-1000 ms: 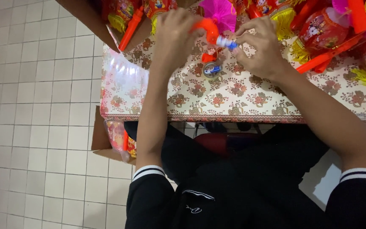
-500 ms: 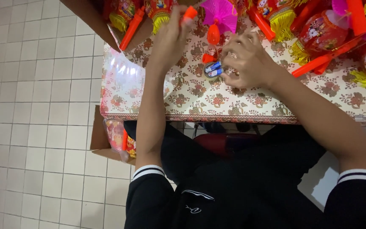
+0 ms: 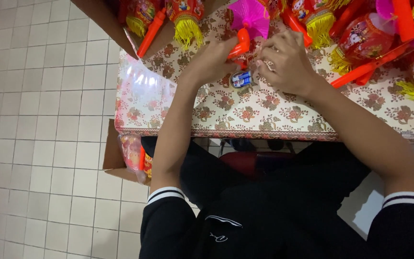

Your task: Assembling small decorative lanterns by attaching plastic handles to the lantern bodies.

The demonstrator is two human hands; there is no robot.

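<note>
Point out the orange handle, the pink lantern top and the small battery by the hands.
orange handle [image 3: 241, 45], head view, on its curved middle by the left hand.
pink lantern top [image 3: 251, 14], head view, centre of the pink pleats.
small battery [image 3: 240, 79], head view, on its blue-and-white side.

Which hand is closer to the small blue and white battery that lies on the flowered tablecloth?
The right hand, narrowly. Its fingertips reach almost to the battery, just to the battery's right. The left hand is up and to the battery's left, gripping an orange handle.
</note>
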